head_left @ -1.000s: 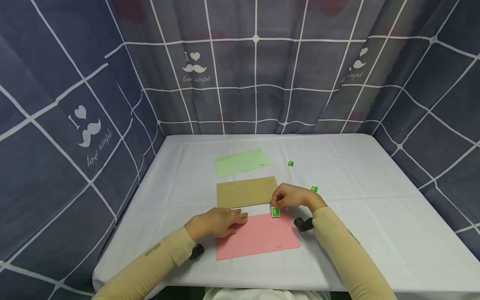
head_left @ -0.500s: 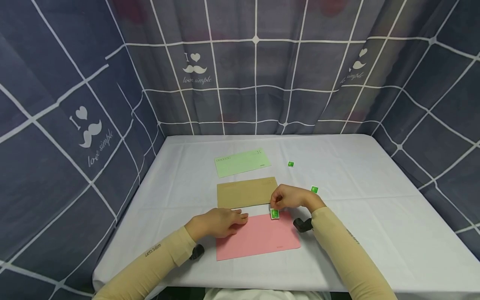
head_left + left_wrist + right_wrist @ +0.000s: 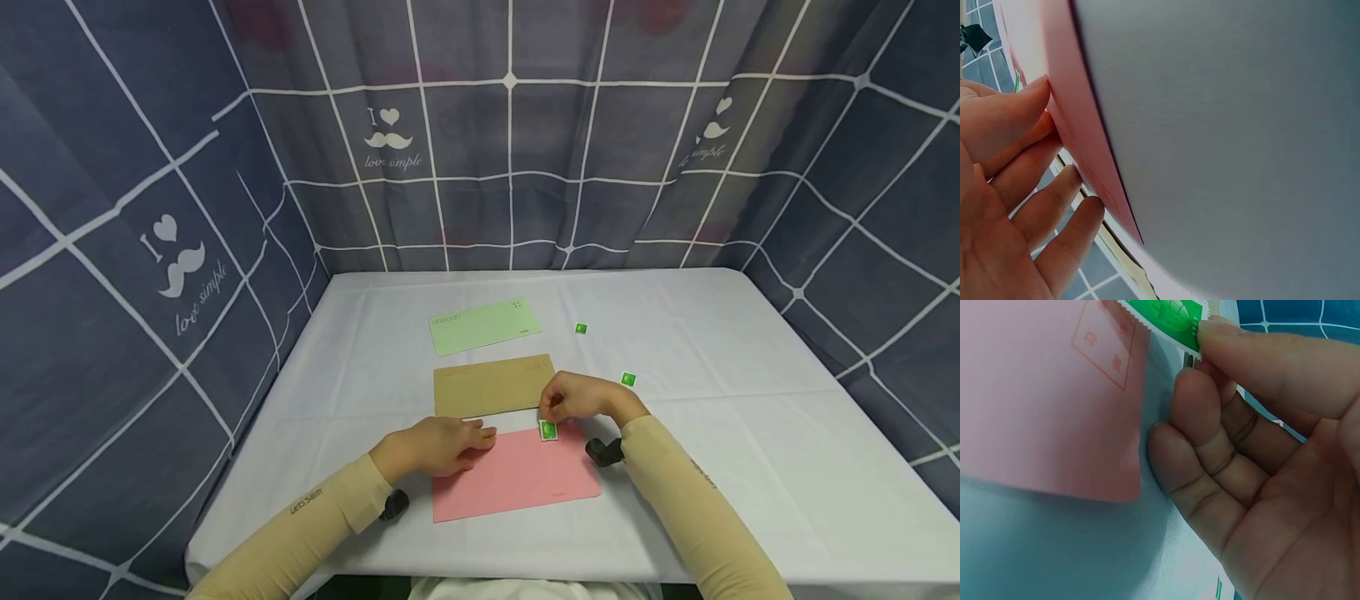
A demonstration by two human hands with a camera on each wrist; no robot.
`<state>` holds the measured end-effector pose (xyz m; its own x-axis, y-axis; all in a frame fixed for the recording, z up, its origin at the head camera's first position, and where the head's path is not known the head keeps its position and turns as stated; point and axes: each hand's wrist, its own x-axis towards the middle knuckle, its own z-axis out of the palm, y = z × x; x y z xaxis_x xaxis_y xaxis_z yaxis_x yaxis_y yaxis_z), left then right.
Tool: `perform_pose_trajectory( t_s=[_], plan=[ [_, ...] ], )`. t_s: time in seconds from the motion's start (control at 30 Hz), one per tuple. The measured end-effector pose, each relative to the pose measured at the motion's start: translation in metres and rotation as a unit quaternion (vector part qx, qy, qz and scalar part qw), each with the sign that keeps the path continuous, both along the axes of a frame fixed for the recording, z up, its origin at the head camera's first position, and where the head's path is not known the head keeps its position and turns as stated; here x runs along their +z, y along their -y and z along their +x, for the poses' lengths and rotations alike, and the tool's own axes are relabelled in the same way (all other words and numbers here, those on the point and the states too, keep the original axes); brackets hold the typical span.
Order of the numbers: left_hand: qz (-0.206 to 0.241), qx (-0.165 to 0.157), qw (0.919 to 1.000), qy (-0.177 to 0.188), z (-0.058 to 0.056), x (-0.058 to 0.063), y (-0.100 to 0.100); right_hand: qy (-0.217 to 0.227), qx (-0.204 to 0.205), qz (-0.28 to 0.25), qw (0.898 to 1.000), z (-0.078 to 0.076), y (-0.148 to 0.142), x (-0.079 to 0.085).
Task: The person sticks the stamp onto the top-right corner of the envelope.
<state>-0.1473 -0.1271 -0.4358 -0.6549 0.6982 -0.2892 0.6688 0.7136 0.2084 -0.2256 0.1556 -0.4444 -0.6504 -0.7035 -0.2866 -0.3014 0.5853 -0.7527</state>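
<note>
From my remote seat, starting at the left, I see the person's left hand (image 3: 438,444) resting on the left part of the pink envelope (image 3: 517,479), fingers extended and spread, grasping nothing. Next, beyond it, the green envelope (image 3: 483,327) lies farthest off on the white tablecloth (image 3: 750,475), slightly askew, and the brown envelope (image 3: 491,386) lies between the green and the pink. Moving right, I find the green-and-white stamp (image 3: 548,431) over the far right corner of the pink envelope, near the red printed frame (image 3: 1099,344) my right wrist view shows; I can't tell whether it touches the paper. The right hand (image 3: 581,396) pinches that stamp by its edge between thumb and finger. Farther right, a second stamp (image 3: 581,328) lies beyond the right hand, and rightmost, a third stamp (image 3: 628,379) lies nearer, just past the wrist.
</note>
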Motion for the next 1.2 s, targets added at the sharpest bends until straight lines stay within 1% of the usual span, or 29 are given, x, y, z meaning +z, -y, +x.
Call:
perform_pose_trajectory(
  t_s=[0.37, 0.67, 0.93, 1.2],
  plan=[
    [0.002, -0.001, 1.0000, 0.004, -0.0001, -0.0012, 0.0001, 0.007, -0.011, 0.004, 1.000, 0.0023, 0.0008, -0.0015],
    [-0.003, -0.006, 0.9999, -0.009, 0.0003, -0.0024, 0.0010, -0.009, 0.003, 0.009, 1.000, 0.0040, 0.0036, -0.0023],
    [-0.005, -0.008, 0.9999, -0.012, 0.0010, -0.0009, 0.0016, -0.009, 0.007, 0.002, 1.000, 0.0026, 0.0022, -0.0056],
    [-0.007, -0.013, 0.9998, -0.015, 0.0006, -0.0015, 0.0013, -0.015, 0.006, 0.015, 1.000, 0.0018, 0.0038, -0.0073]
  ],
)
